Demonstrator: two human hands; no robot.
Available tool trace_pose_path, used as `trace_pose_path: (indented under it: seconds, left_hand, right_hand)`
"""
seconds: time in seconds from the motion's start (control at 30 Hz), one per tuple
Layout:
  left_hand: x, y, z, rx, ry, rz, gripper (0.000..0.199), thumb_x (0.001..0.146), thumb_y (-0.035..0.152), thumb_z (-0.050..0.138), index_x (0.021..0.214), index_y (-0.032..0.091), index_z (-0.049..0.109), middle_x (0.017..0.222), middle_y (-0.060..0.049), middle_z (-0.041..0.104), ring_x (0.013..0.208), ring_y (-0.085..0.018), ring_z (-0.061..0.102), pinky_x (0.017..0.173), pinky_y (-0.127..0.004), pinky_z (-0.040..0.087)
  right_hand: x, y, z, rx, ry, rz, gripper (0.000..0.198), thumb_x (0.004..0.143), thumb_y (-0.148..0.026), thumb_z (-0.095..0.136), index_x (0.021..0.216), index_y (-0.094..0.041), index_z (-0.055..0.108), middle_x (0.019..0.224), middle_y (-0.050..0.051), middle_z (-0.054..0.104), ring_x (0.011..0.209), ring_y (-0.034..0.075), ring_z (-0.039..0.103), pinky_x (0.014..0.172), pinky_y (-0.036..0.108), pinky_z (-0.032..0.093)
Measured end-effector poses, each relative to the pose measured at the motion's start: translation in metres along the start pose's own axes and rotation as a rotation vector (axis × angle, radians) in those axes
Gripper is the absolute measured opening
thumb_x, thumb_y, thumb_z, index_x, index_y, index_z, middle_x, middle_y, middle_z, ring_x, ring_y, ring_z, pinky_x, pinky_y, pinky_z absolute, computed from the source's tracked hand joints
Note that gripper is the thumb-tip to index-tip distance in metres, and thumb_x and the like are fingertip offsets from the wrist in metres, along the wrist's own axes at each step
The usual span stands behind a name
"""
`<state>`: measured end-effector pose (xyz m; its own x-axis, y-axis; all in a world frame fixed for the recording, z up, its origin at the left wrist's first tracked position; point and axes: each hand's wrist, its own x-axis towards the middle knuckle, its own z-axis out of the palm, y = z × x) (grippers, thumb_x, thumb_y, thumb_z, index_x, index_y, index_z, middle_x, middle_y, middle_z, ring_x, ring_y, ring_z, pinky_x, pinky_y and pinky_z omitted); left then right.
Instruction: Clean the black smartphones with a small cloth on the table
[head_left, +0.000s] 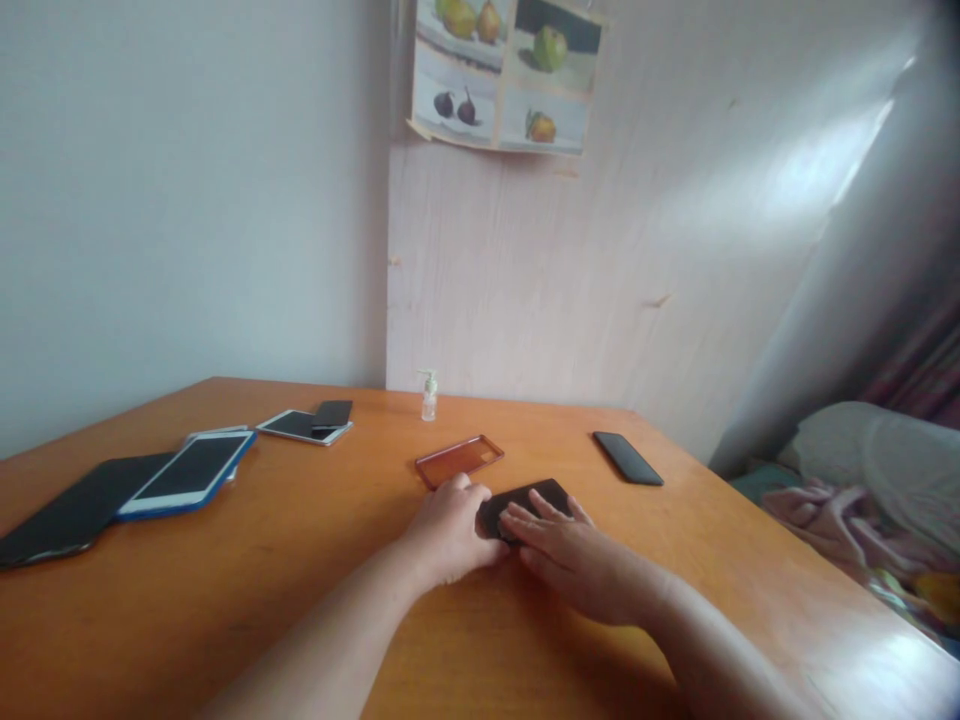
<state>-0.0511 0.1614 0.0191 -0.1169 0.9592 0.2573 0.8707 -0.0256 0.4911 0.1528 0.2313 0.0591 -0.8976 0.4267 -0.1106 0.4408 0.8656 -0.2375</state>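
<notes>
My left hand [454,530] grips the left end of a black smartphone [553,492], its thumb and fingers closed on the edges. Across the phone's upper face lies my right hand [566,550], flat with the fingers spread. Part of the phone is hidden beneath both hands. Just beyond my left hand, a reddish see-through phone case [459,460] rests on the table, its camera cutout toward the right.
Another black phone [628,458] lies to the right on the wooden table [300,600]. A small pump bottle [429,396] stands at the back. To the left are a blue-cased tablet [189,474], a dark flat cover [82,505], a white tablet [289,426] and a small dark device [332,414].
</notes>
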Motion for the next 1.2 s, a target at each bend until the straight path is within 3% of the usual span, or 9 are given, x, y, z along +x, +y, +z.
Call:
trace_pose_path:
  seconds: [0.17,0.27,0.37,0.43,0.57,0.67,0.83,0.93,1.2]
  left_hand:
    - [0.0,0.002,-0.003,-0.002,-0.015,0.008,0.044,0.061,0.048,0.074,0.098,0.024,0.067,0.096,-0.005,0.056,0.09,-0.024,0.059,0.074,-0.029,0.045]
    - [0.0,0.002,-0.003,0.009,-0.018,-0.004,0.046,0.06,0.049,0.074,0.098,0.024,0.067,0.097,-0.005,0.056,0.09,-0.024,0.059,0.074,-0.03,0.045]
    - [0.0,0.002,-0.002,0.017,-0.022,-0.012,0.048,0.059,0.053,0.074,0.097,0.023,0.067,0.097,-0.006,0.056,0.089,-0.025,0.059,0.072,-0.03,0.044]
    - [0.0,0.002,-0.002,0.015,-0.021,-0.009,0.048,0.059,0.053,0.074,0.096,0.024,0.067,0.097,-0.006,0.056,0.088,-0.025,0.06,0.071,-0.03,0.044]
    - [-0.001,0.002,-0.002,0.003,-0.014,0.0,0.044,0.062,0.05,0.072,0.097,0.024,0.067,0.096,-0.006,0.056,0.088,-0.025,0.06,0.072,-0.03,0.044]
    - [-0.001,0.003,-0.001,0.003,-0.01,0.01,0.043,0.063,0.049,0.07,0.098,0.024,0.067,0.096,-0.006,0.056,0.089,-0.025,0.06,0.074,-0.031,0.044]
    - [-0.001,0.002,-0.001,0.053,0.027,0.01,0.048,0.063,0.048,0.07,0.103,0.021,0.064,0.1,-0.009,0.057,0.096,-0.028,0.057,0.079,-0.033,0.043]
    - [-0.002,-0.001,-0.001,0.121,0.056,-0.004,0.052,0.063,0.054,0.069,0.102,0.02,0.064,0.103,-0.011,0.057,0.102,-0.032,0.054,0.085,-0.037,0.042]
    - [0.001,-0.007,0.003,0.069,0.033,-0.017,0.053,0.062,0.052,0.071,0.103,0.02,0.061,0.105,-0.01,0.059,0.102,-0.03,0.055,0.086,-0.037,0.042]
  right_hand:
    - [-0.001,0.018,0.001,-0.138,0.093,0.288,0.051,0.094,-0.025,0.031,0.144,-0.025,0.039,0.153,0.008,0.034,0.144,0.034,0.019,0.107,0.072,0.008]
    - [-0.001,0.014,0.003,-0.136,0.103,0.194,0.051,0.093,-0.023,0.032,0.144,-0.021,0.041,0.151,0.011,0.038,0.143,0.031,0.021,0.11,0.066,0.011]
    - [0.0,0.004,0.005,-0.07,0.089,-0.019,0.048,0.095,-0.024,0.032,0.142,-0.026,0.044,0.149,0.005,0.043,0.143,0.027,0.024,0.114,0.056,0.014]
    - [0.003,0.004,0.006,-0.063,0.125,-0.053,0.045,0.095,-0.023,0.035,0.136,-0.03,0.051,0.144,0.002,0.05,0.141,0.028,0.028,0.113,0.055,0.015]
    - [0.013,0.021,0.008,-0.058,0.273,0.081,0.031,0.092,-0.02,0.042,0.104,-0.027,0.069,0.111,0.004,0.07,0.116,0.027,0.054,0.099,0.045,0.035]
    - [0.02,0.033,0.011,0.0,0.379,0.079,0.022,0.089,-0.02,0.048,0.087,-0.023,0.069,0.091,0.004,0.07,0.092,0.02,0.06,0.085,0.032,0.041]
    - [0.03,0.048,0.018,0.106,0.516,0.177,0.014,0.083,-0.024,0.058,0.095,-0.019,0.065,0.09,0.005,0.065,0.085,0.018,0.057,0.075,0.028,0.04]
    - [0.034,0.06,0.02,0.168,0.512,0.246,0.012,0.08,-0.027,0.063,0.088,-0.019,0.064,0.085,0.004,0.063,0.079,0.016,0.056,0.07,0.026,0.039]
    - [0.039,0.077,0.021,0.355,0.541,0.261,0.011,0.071,-0.027,0.071,0.078,-0.019,0.066,0.089,0.005,0.062,0.09,0.02,0.055,0.079,0.03,0.041]
